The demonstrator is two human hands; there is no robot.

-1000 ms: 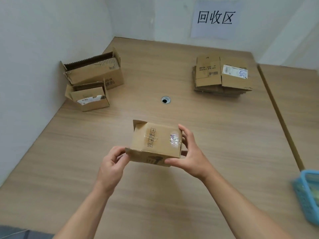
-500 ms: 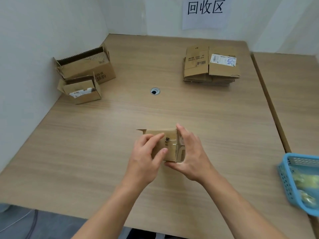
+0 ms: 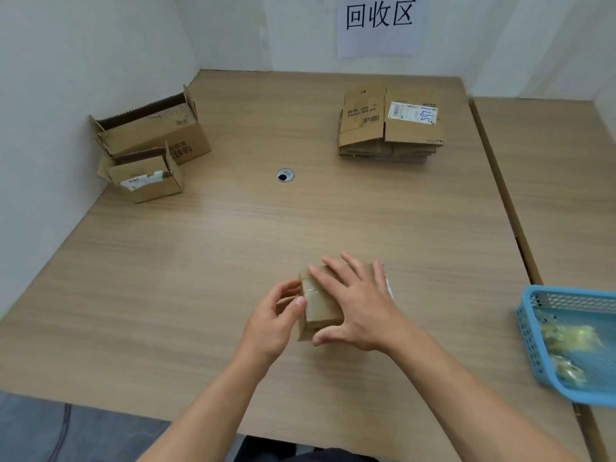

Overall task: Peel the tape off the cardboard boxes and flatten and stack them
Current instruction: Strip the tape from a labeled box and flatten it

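Box (image 3: 321, 305) low on the surface (image 3: 200, 261), near the front edge, well apart from the flattened stack (image 3: 390, 128) at the back. Pinned from above by the right hand (image 3: 358, 298), fingers straight and spread across the top, gripping nothing. Pinched at its left end by the left hand (image 3: 273, 323), thumb on the top edge, fingers curled round the side. Impossible to tell if the end of the tape (image 3: 311, 288) is caught.

Probably at the peeling step. Press down firmly with the right palm to stop any sliding. Work a nail under the strip's end, then pull low and slow along its length to avoid tearing. Drop the strip in the basket (image 3: 533, 328) before flattening.
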